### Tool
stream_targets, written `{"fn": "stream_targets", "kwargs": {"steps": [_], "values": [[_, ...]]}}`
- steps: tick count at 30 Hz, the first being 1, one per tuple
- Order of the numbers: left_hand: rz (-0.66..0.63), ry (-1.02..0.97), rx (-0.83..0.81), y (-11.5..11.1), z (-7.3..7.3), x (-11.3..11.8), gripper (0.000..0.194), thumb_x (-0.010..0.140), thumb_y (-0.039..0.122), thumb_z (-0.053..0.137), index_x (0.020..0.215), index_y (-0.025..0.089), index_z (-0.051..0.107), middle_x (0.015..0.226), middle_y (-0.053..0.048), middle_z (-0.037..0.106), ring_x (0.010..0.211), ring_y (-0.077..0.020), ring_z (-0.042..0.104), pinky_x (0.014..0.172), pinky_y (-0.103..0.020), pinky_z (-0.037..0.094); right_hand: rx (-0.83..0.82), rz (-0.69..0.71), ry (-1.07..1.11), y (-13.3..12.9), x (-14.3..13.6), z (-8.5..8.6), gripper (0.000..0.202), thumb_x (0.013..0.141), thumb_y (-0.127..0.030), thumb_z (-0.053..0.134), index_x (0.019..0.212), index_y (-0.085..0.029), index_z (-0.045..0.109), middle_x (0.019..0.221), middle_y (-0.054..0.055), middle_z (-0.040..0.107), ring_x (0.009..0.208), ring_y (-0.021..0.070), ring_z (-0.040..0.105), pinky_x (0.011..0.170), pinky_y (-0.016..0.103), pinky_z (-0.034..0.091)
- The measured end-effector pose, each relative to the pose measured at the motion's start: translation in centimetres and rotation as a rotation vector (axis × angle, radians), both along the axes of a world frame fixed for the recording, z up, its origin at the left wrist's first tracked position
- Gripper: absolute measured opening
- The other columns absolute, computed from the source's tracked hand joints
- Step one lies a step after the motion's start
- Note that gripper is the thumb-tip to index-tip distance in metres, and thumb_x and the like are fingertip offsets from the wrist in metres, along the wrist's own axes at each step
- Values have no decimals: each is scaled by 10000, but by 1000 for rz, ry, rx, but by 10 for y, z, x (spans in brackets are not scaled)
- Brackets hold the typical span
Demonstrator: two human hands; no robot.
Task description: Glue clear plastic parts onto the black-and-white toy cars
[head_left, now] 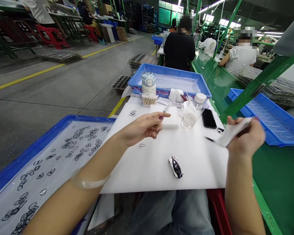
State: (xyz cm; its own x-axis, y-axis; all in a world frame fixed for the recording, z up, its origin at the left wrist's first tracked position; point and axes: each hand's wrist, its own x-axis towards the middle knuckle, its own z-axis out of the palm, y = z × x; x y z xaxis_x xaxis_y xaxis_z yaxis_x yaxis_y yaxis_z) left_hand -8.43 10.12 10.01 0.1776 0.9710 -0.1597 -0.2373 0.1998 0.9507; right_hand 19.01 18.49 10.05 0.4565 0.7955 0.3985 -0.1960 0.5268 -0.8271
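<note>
My left hand (147, 125) hovers over the white foam sheet (161, 163), fingers loosely curled near a white foam block (170, 121); whether it pinches something small I cannot tell. My right hand (246, 137) grips a white cloth strip (232, 131) at the sheet's right edge, blurred by motion. A single small oval ring (141, 145) lies on the sheet below my left hand. A pair of rings (132, 113) lies farther back.
A blue tray (26, 156) with several small dark rings sits at left. On the sheet: small black-and-white device (175, 166), clear bottle (192, 112), phone (208, 118), tweezers (209, 139), cotton swabs (149, 99), jar (148, 83). More blue trays (205, 89) behind and right. Other people sit beyond.
</note>
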Motion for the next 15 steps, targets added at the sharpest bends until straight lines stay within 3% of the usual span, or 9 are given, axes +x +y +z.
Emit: {"fn": "stream_targets", "kwargs": {"steps": [2,4,7,9,12,15], "values": [[-10,30,43,-11,4,-14,470,764,403,762,1158,160,677,605,51,511,503,-68,406,492,-194,389,159,-99,-249,27,2,20,260,856,-389,537,658,-232,477,533,-46,417,446,114,363,500,287,403],[33,68,78,-21,10,-23,425,738,414,779,1076,165,709,591,47,499,517,-72,412,492,-190,383,290,-118,-636,51,-8,30,227,881,-401,542,744,-224,507,596,-37,427,501,119,369,530,287,384],[132,150,113,-34,15,-33,382,737,425,766,1018,170,721,599,40,492,540,-83,428,505,-196,394,402,-91,-1146,74,-29,22,176,853,-370,570,914,-206,552,858,54,558,736,182,530,692,343,460],[177,248,114,-41,11,-40,359,774,428,717,1028,175,713,605,38,495,546,-91,437,517,-205,404,427,-58,-1288,83,-36,8,259,831,-354,572,1038,-199,548,1038,117,580,898,241,577,787,408,488],[152,598,118,-48,-6,-47,344,853,433,598,1063,180,702,638,16,553,581,-123,509,547,-233,435,421,-75,-1215,93,-30,-10,372,794,-337,592,1127,-183,535,1072,139,591,999,289,587,903,496,477],[74,1019,157,-51,-34,-48,265,874,370,572,962,188,742,733,-28,658,676,-173,604,617,-277,460,224,-151,-686,111,-10,-18,291,755,-264,616,1036,-210,563,1000,91,582,967,265,601,967,498,458]]}}
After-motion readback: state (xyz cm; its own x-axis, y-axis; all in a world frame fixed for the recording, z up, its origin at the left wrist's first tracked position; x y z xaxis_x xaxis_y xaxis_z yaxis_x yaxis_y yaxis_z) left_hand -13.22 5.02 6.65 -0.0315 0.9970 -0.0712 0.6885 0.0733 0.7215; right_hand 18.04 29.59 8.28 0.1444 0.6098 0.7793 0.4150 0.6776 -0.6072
